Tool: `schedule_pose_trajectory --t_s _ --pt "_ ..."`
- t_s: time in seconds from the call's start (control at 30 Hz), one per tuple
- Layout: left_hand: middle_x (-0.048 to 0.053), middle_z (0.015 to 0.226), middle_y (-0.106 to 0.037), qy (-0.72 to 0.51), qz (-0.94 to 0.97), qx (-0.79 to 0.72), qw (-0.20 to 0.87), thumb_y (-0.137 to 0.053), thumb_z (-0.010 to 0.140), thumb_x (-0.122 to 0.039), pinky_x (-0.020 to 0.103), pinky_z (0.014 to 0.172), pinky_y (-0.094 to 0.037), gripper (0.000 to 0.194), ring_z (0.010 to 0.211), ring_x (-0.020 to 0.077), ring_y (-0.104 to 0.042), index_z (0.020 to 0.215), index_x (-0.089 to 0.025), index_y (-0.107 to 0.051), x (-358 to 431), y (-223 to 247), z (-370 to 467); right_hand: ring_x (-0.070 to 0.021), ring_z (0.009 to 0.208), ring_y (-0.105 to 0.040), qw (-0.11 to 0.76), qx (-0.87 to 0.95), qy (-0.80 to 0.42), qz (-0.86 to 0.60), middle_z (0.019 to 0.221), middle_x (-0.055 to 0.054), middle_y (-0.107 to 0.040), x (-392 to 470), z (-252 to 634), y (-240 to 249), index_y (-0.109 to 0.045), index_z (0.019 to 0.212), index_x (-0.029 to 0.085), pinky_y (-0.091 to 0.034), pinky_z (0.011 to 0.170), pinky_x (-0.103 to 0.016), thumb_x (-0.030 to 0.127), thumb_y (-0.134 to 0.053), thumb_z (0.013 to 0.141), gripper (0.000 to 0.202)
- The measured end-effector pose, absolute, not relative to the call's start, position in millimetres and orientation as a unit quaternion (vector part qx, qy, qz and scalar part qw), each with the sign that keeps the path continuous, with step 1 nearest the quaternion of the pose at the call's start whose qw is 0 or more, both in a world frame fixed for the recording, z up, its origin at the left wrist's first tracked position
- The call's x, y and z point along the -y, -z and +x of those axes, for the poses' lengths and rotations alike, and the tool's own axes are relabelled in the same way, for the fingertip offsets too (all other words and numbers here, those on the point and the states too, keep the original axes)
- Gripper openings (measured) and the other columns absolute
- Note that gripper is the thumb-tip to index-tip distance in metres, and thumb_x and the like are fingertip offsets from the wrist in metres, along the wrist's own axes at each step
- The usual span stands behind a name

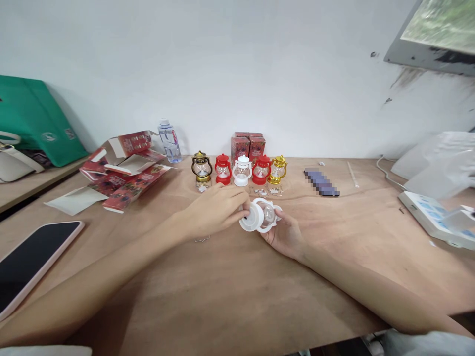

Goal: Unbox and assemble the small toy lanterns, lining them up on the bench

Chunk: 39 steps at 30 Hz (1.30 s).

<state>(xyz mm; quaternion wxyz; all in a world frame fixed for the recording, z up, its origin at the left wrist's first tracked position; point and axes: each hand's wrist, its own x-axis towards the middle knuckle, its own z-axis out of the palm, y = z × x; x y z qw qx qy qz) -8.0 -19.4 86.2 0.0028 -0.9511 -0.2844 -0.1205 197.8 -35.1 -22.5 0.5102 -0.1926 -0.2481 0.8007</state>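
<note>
I watch through one head-worn camera, which looks forward and down over the table [208, 301] from its near side. The left forearm [122, 277] and right forearm [363, 291] enter from the bottom corners, putting the left hand [218, 210] and right hand [287, 235] close to me, around mid-view. The row of lanterns [241, 181] stands farther out, and the pale wall [185, 64] faces me across the top (my view is wide enough to take in the green bag [48, 118] at far left).
</note>
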Motion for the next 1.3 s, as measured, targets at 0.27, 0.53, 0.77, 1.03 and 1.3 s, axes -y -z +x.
schedule_pose_trajectory --t_s 0.27,0.53,0.77,1.03,1.3 --pt "0.007 0.101 -0.062 0.096 -0.96 0.261 0.038 -0.043 0.094 -0.028 0.032 0.081 -0.038 0.02 0.09 0.018 -0.057 0.091 -0.014 -0.057 20.9 -87.2 -10.5 -0.0141 0.077 -0.068 0.511 0.258 -0.788 -0.226 0.091 -0.003 -0.073 37.3 196.7 20.8 -0.06 0.108 0.014 -0.059 0.071 -0.025 0.025 -0.062 0.076 0.034" --pt "0.003 0.096 -0.06 0.071 -0.964 0.249 -0.059 -0.047 0.084 -0.021 0.025 0.074 -0.039 0.011 0.08 0.0139 -0.055 0.078 -0.016 -0.055 16.2 -104.5 -22.5 -0.0133 0.074 -0.068 0.511 0.249 -0.785 -0.247 0.088 -0.002 -0.073 37.5 195.3 21.0 -0.06 0.108 0.014 -0.059 0.067 -0.023 0.024 -0.062 0.076 0.034" --pt "-0.002 0.07 -0.059 -0.103 -0.921 0.355 -0.126 -0.049 0.072 -0.009 0.022 0.056 -0.033 0.01 0.061 0.0109 -0.049 0.071 -0.017 -0.056 13.2 -118.0 -43.8 -0.0142 0.074 -0.068 0.512 0.255 -0.783 -0.244 0.089 -0.003 -0.072 37.5 196.3 19.9 -0.058 0.112 0.015 -0.059 0.065 -0.025 0.024 -0.061 0.076 0.037" --pt "-0.003 0.044 -0.034 -0.172 -0.906 0.38 -0.074 -0.049 0.057 -0.003 0.026 0.046 -0.017 0.025 0.043 0.0096 -0.025 0.042 -0.016 -0.033 -5.3 -89.6 -42.5 -0.0148 0.079 -0.069 0.516 0.252 -0.779 -0.253 0.088 -0.003 -0.072 37.7 195.8 20.5 -0.059 0.11 0.017 -0.059 0.069 -0.024 0.024 -0.061 0.077 0.033" --pt "0.0 0.049 -0.052 -0.185 -0.904 0.379 -0.074 -0.051 0.06 -0.006 0.024 0.045 -0.022 0.017 0.046 0.0109 -0.035 0.046 -0.016 -0.054 -5.9 -90.2 -43.4 -0.0148 0.081 -0.069 0.511 0.254 -0.776 -0.268 0.091 -0.004 -0.072 36.8 195.1 20.9 -0.059 0.111 0.016 -0.06 0.069 -0.024 0.024 -0.06 0.079 0.034"
